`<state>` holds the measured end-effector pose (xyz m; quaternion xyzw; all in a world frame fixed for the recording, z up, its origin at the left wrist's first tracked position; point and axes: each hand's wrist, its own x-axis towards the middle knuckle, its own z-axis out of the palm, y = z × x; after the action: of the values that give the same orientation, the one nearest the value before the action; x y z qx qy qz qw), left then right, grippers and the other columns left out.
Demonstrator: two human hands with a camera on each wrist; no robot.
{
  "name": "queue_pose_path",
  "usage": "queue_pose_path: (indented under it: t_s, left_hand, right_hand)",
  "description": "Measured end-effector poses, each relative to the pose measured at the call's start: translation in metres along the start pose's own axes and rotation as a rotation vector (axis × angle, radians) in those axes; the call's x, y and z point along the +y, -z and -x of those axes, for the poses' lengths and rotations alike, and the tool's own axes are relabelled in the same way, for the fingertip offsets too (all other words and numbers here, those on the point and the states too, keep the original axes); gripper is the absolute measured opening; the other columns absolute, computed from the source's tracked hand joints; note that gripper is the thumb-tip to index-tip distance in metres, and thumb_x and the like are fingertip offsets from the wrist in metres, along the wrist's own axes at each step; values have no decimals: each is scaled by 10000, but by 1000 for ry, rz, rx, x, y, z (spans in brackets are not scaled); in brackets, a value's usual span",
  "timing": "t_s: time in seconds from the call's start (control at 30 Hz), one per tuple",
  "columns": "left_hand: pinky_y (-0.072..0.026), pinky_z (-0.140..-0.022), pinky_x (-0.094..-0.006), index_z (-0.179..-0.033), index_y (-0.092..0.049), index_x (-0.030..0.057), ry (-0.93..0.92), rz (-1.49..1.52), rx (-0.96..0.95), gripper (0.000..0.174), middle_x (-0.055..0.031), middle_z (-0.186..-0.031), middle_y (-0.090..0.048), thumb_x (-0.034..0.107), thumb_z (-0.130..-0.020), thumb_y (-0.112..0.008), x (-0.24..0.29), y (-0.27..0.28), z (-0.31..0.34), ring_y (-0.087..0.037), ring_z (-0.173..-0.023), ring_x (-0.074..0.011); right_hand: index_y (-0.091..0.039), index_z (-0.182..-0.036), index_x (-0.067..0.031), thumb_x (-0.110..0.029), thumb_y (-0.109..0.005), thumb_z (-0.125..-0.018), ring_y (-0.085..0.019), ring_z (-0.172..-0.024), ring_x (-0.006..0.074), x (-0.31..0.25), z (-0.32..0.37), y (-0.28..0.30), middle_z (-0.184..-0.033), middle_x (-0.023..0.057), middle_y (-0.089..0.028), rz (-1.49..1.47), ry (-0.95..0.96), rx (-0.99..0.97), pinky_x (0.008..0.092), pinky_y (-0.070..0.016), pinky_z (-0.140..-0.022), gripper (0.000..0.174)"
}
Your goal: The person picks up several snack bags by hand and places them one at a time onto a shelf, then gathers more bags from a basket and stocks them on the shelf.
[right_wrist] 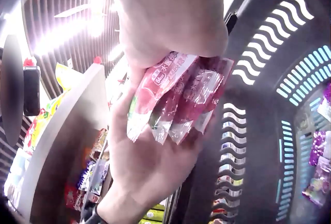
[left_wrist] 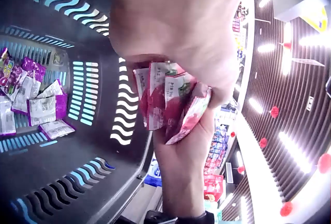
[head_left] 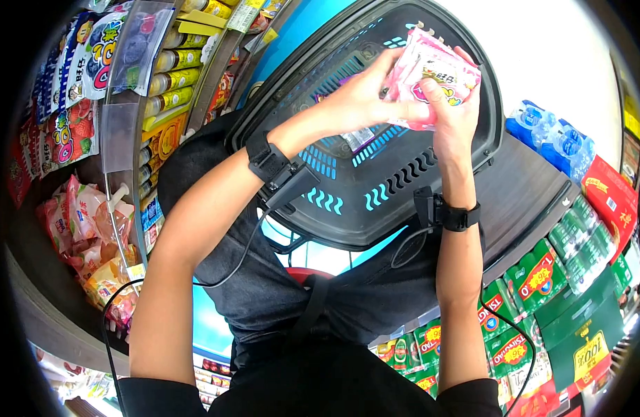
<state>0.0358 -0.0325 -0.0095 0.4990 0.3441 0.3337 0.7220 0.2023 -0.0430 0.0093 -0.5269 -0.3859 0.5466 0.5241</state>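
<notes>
Both hands hold a stack of several pink candy packets over the far right part of a dark shopping basket. In the head view the left hand grips the stack from its left side, and the right hand grips its right side with the thumb on the front packet. The left wrist view shows the packet ends side by side between the two hands. From the right wrist the clear-edged packets appear bunched together. Purple packets lie at the bottom of the basket.
Left are shelves with hanging candy bags, yellow-capped bottles and a bin of pink bags. Right of the basket stand blue-wrapped bottles, a red box and stacked green drink packs. Cables hang from both wrists.
</notes>
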Motion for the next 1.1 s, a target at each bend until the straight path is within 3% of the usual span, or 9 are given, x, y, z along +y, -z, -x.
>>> queue_pose_path:
  t_s: [0.27, 0.37, 0.47, 0.57, 0.67, 0.8, 0.93, 0.97, 1.1]
  left_hand:
    - [-419, -998, -356, -1330, -292, -44, 59, -282, 112, 787, -206, -1223, -516, 245, -783, -779, -8, -5, 5, -522, -1172, -251]
    - [-457, -962, -382, -1307, -257, -19, -25, -275, 139, 825, -227, -1224, -524, 201, -733, -808, -19, -2, 5, -546, -1164, -284]
    - [-488, -892, -404, -1277, -261, -1, 39, -252, 182, 800, -249, -1113, -571, 144, -692, -787, -15, -2, 6, -603, -1071, -345]
    - [-497, -845, -385, -1253, -275, 11, 103, -258, 215, 802, -235, -1031, -599, 130, -643, -783, 1, -1, 9, -628, -1008, -344]
    - [-502, -807, -391, -1214, -296, 16, -44, -223, 249, 774, -233, -997, -598, 146, -628, -784, 0, -2, 12, -638, -941, -359]
    - [-503, -782, -391, -1186, -317, 13, -56, -294, 317, 723, -230, -970, -590, 121, -621, -755, 9, 3, 18, -639, -917, -360]
    - [-493, -798, -380, -1212, -312, 7, -125, -229, 320, 727, -209, -1016, -585, 119, -638, -744, 18, 1, 32, -631, -942, -294]
    - [-491, -818, -374, -1224, -306, 3, -43, -211, 274, 738, -204, -1047, -580, 130, -648, -749, 31, 3, 40, -620, -983, -277]
    - [-507, -832, -349, -1201, -319, 5, -233, -335, 342, 722, -182, -1047, -609, 122, -671, -795, 45, -3, 64, -642, -969, -240]
  right_hand:
    - [-619, -1134, -3, -71, -725, -797, -636, -928, 138, 17, 2, 6, -1052, 50, -671, 12, -157, -54, 292, -496, -853, 359]
    - [-603, -1192, 15, -180, -679, -852, -603, -1009, 154, 29, 2, 18, -1115, 64, -643, 36, -239, -116, 289, -464, -891, 400]
    - [-592, -1200, 28, -131, -634, -865, -600, -1037, 159, 36, 4, 28, -1162, 69, -627, -11, -355, -98, 294, -450, -911, 374]
    - [-573, -1193, 24, -96, -607, -862, -593, -1028, 151, 47, 4, 31, -1130, 58, -630, -121, -325, -73, 288, -439, -907, 354]
    - [-555, -1202, 16, -70, -576, -868, -581, -980, 131, 42, 7, 20, -1105, 47, -623, -38, -286, -16, 268, -435, -876, 346]
    - [-552, -1211, 8, -78, -594, -886, -564, -939, 92, 32, 7, 6, -1102, 35, -619, 79, -186, -123, 221, -430, -798, 339]
    - [-530, -1230, 19, -65, -608, -897, -578, -1032, 122, 23, 10, -2, -1145, 63, -617, 88, -143, -193, 260, -454, -881, 352]
    - [-540, -1216, 19, -56, -605, -890, -584, -1009, 116, 14, 13, -10, -1127, 60, -623, 108, -135, -180, 254, -457, -863, 340]
    - [-567, -1174, 12, -66, -631, -852, -584, -879, 78, -15, 40, -41, -1026, 24, -634, 92, 45, -201, 228, -469, -743, 338]
